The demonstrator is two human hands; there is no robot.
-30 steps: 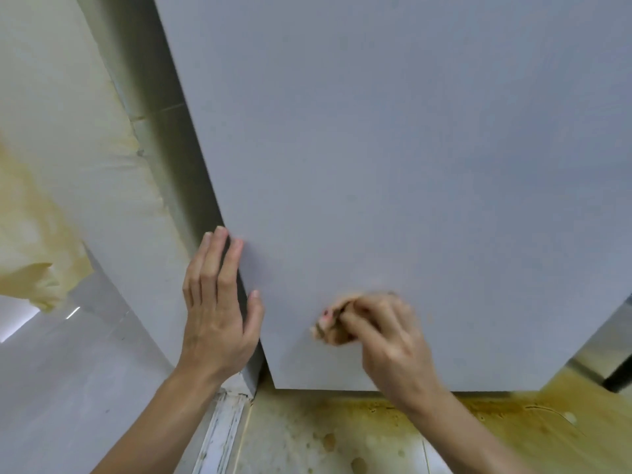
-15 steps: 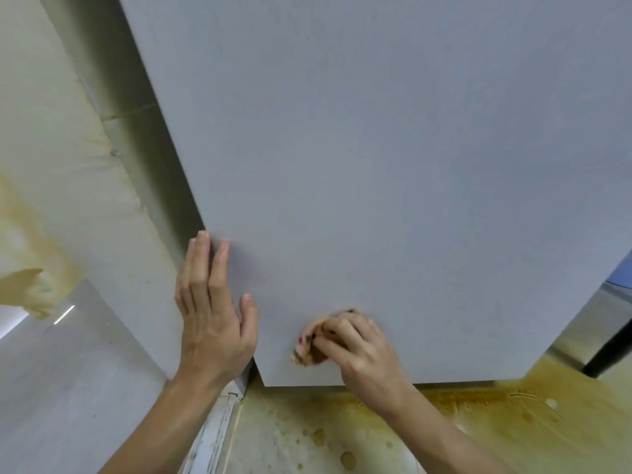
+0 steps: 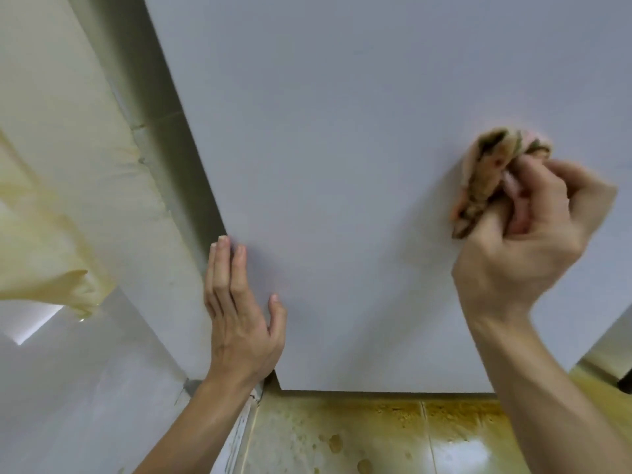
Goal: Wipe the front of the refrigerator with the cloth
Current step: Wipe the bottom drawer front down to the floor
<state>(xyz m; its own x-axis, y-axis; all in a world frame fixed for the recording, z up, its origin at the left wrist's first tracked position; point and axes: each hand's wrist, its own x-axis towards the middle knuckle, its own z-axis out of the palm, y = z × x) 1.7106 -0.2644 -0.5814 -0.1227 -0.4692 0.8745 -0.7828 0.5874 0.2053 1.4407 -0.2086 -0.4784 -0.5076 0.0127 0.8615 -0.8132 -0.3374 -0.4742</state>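
right hand [image 3: 526, 234]: fingers bunched round the cloth [image 3: 485, 179], right of frame, pressed to the refrigerator front [image 3: 342, 131].
left hand [image 3: 239, 313]: flat, fingers straight, bracing lower-left door edge.
advice: overlap strokes, keep pressure even.

Soft even light, blurred, wide-angle bowing

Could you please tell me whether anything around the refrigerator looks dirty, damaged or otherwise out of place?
Yes. The floor tiles below the refrigerator front carry yellow-brown stains and dark spots, like a dried spill. The cloth gripped in the right hand looks soiled brown. At left, a yellowed sheet hangs crumpled at its lower end.
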